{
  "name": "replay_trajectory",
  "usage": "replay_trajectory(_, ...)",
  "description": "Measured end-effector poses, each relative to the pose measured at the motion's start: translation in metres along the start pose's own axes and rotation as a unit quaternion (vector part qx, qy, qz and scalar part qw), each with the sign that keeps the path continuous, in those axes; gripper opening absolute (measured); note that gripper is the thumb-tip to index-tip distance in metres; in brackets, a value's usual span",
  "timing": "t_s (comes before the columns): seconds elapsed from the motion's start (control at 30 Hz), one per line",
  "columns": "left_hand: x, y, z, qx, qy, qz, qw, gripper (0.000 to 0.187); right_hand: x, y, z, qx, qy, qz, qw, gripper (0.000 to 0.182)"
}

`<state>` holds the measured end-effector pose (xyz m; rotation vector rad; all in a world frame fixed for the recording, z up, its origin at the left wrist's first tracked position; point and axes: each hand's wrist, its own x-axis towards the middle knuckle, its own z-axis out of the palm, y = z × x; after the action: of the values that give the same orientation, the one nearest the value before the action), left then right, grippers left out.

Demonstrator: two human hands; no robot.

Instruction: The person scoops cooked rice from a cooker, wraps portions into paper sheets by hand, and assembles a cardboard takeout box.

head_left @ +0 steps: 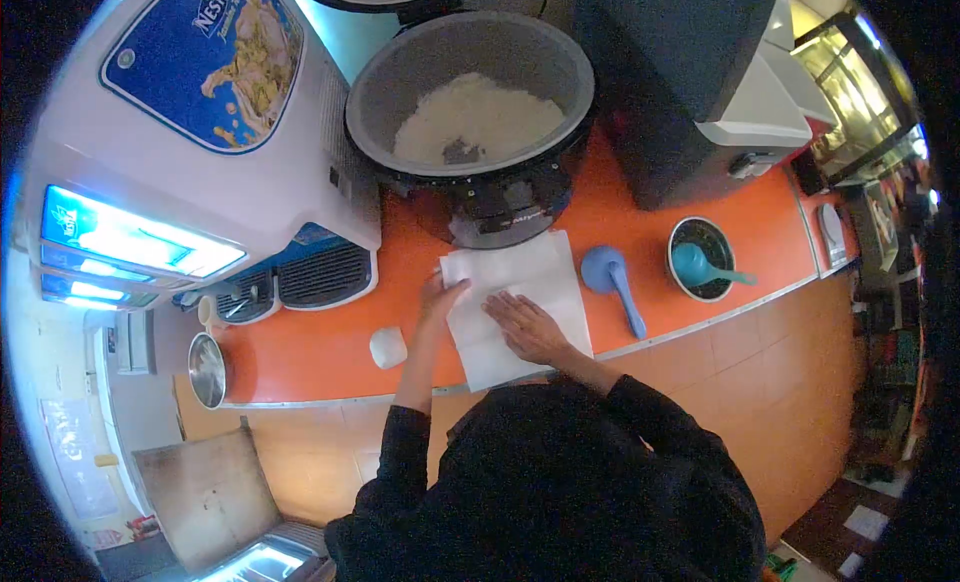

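White paper sheets (545, 272) lie on the orange counter in front of a large open rice cooker (362, 122). At the sheets' left edge is my left hand (437, 300), its fingers closed on the paper. My right hand (530, 332) rests flat on the paper, fingers stretched out and holding nothing. Inside the cooker is white rice (480, 117), with a dark bare patch near the front. To the left of my left hand sits a small rounded white lump (387, 348). A blue scoop (612, 277) lies right of the paper, its handle towards the counter's front edge.
A metal bowl (728, 244) with a teal ladle (695, 266) in it stands at the right. On the left is a drink dispenser (180, 182) with a black drip tray (325, 279). Another metal bowl (207, 372) is at the counter's left end. A dark machine (670, 92) stands behind.
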<state>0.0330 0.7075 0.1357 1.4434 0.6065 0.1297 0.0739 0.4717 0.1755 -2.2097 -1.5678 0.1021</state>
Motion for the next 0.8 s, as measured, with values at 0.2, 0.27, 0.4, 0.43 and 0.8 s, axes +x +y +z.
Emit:
replay_trajectory(0.2, -0.007, 0.015, -0.027, 0.225, -0.234, 0.178, 0.929, 0.035, -0.004, -0.002, -0.006, -0.004, -0.009, 0.003, 1.0, 0.063)
replay_trajectory(0.27, -0.023, 0.046, -0.015, 0.164, -0.227, 0.174, 0.944, 0.034, -0.008, -0.001, -0.01, -0.006, -0.005, -0.015, 1.0, 0.064)
replay_trajectory(0.4, -0.001, 0.069, 0.021, 0.327, -0.222, 0.153, 0.906, 0.032, -0.014, 0.011, 0.007, 0.029, 0.064, -0.045, 0.997, 0.064)
replay_trajectory(0.43, 0.007, 0.068, 0.032, 0.406, -0.214, 0.15, 0.876, 0.032, -0.013, 0.013, 0.008, 0.029, 0.065, -0.047, 0.996, 0.064)
replay_trajectory(0.8, -0.079, 0.028, 0.047, 0.351, -0.147, 0.302, 0.874, 0.044, -0.017, 0.037, 0.029, -0.013, 0.123, -0.151, 0.981, 0.047)
